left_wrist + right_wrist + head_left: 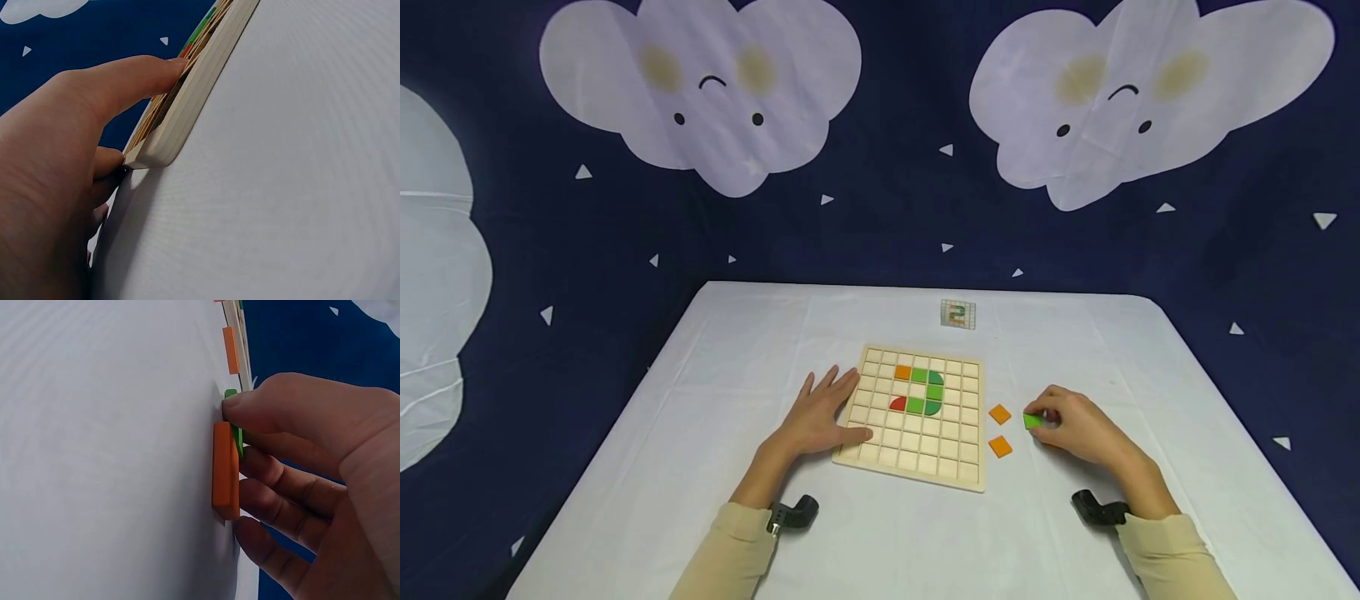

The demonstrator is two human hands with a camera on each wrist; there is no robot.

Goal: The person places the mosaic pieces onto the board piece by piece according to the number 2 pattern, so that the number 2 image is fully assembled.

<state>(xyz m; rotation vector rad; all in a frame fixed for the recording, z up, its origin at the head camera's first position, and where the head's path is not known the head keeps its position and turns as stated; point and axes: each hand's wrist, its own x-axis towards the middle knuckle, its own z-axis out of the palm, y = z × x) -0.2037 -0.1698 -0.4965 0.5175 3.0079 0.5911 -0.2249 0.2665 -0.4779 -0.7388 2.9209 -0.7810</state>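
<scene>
Beside the board (929, 443), right fingers (306, 487) round green tile (1033, 422); left fingers (842, 389) (spread) at rim.

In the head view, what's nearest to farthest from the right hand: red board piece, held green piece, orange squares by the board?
1. Green piece: in the right hand.
2. Both orange squares: just left, too close to call.
3. Red piece: on the board, farther left.

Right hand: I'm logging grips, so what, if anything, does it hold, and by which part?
The right hand pinches a green tile: thumb at its near edge, fingers apparently at the far edge, contact partly hidden.
</scene>
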